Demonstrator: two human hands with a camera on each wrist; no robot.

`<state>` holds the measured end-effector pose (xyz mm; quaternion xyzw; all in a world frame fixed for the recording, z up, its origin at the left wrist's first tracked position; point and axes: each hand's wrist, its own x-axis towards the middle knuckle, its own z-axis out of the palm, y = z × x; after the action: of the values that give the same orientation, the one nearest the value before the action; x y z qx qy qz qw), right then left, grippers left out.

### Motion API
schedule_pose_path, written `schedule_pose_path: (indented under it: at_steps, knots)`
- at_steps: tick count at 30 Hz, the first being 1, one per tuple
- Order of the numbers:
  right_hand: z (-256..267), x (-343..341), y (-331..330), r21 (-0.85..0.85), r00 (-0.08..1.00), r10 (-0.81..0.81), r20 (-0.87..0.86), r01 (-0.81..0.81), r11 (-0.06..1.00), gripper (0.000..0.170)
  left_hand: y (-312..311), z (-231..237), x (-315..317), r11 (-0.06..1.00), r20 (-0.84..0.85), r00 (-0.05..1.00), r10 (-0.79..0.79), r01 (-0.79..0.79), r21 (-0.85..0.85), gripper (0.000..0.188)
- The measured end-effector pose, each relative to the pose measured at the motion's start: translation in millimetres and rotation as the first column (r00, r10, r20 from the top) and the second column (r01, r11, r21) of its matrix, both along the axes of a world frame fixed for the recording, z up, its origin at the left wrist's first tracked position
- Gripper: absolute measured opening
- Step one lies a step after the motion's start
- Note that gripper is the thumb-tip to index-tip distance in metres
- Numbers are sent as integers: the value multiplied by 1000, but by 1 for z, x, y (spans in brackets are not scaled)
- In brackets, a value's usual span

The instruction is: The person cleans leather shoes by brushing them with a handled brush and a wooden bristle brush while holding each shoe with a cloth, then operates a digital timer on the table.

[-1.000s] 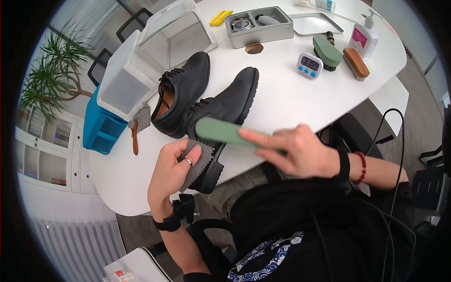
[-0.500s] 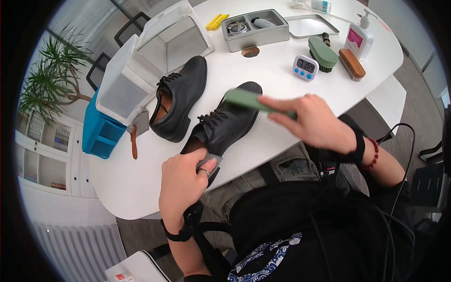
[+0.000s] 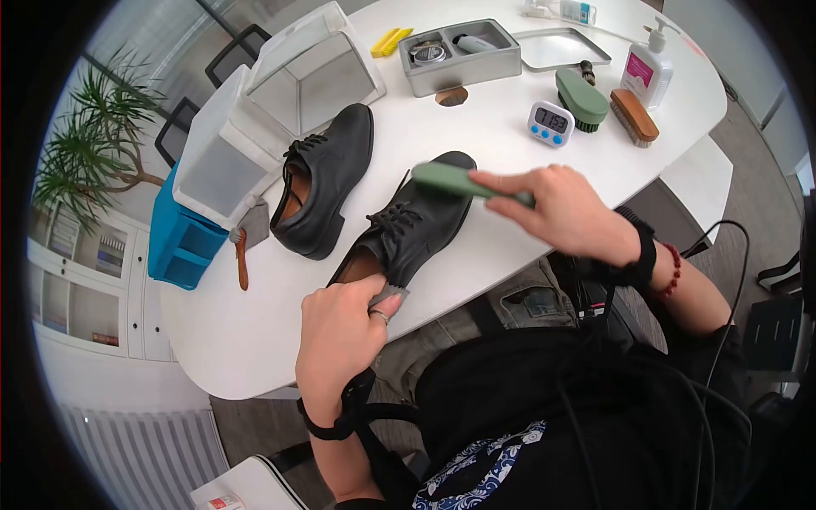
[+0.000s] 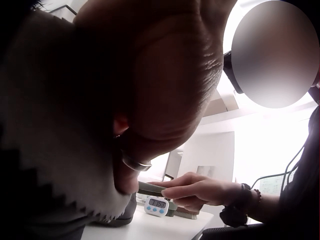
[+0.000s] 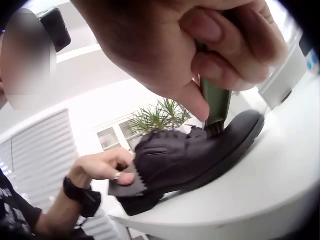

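My left hand (image 3: 342,338) grips the heel end of a black lace-up leather shoe (image 3: 429,223) through a grey cloth (image 5: 126,187) with zigzag edges. The shoe's toe points away to the upper right, over the white table. In my right hand (image 3: 568,211) is a green shoe brush (image 3: 444,179), pinched between thumb and fingers. Seen from the right wrist, the bristles meet the shoe's upper between laces and toe. A matching black shoe (image 3: 347,183) stands on the table just left of the brushed one.
Behind the shoes are a clear plastic box (image 3: 217,161) and a metal tin (image 3: 463,75) with a polish can. To the right stand a timer (image 3: 550,124), a second green brush (image 3: 583,98), a wooden brush (image 3: 634,117) and a pump bottle (image 3: 648,72). A small wooden-handled brush (image 3: 243,263) lies left.
The green brush moved from the shoe's heel side forward to the toe area. My left hand turned and lowered the shoe, shifting slightly right; the cloth now shows less. The other shoe stayed put.
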<state>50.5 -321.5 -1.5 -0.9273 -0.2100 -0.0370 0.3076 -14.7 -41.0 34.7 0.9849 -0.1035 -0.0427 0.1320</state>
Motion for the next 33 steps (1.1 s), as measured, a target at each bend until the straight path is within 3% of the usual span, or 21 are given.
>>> schedule_pose_path:
  at_steps: [4,6,7,9,11,12,15,17,20,23,27,29,31,33]
  knots:
    - [-2,8,2,-15,993,-80,82,81,997,39,-1,-1,0,1000,14,1000,1,-1,5,26]
    - [-2,-6,7,74,999,36,28,-38,997,40,0,-1,1,1000,4,1000,8,-8,19,26]
    - [7,-16,9,111,991,82,-108,-70,991,37,1,-2,1,1000,2,1000,9,-9,24,26]
    - [-1,-15,4,104,991,131,10,-131,986,41,2,-2,1,999,-10,1000,4,-3,36,27]
    - [12,-2,-5,-29,998,8,-68,-10,1000,41,1,0,2,1000,-24,999,22,-22,19,27]
    - [-2,10,-8,-4,999,-41,19,41,999,40,0,-1,2,1000,-24,1000,18,-17,22,27]
    - [0,10,-5,-5,992,-125,-14,125,992,36,-1,-2,2,999,10,1000,13,-14,30,26]
    - [-3,0,-4,46,997,-70,8,70,996,40,0,-3,1,999,45,999,-18,16,43,28]
    - [8,-14,-1,93,988,123,-92,-114,989,36,-2,0,1,999,20,1000,0,0,41,27]
    - [22,-6,-8,4,994,47,-103,-47,999,35,-11,0,-5,994,61,998,-16,9,108,23]
    - [-3,6,-9,-2,989,-46,139,47,999,41,-31,-5,-18,989,123,991,-59,41,145,17]
    - [-3,-1,-5,14,995,-17,99,16,1000,44,-44,-9,-27,993,146,989,-29,13,114,15]
    - [1,-8,1,251,982,126,-143,-87,964,44,-51,-15,-33,991,131,990,-55,38,129,10]
    - [2,-11,4,265,961,175,-213,-116,957,44,-59,-26,-39,977,165,984,-71,35,209,6]
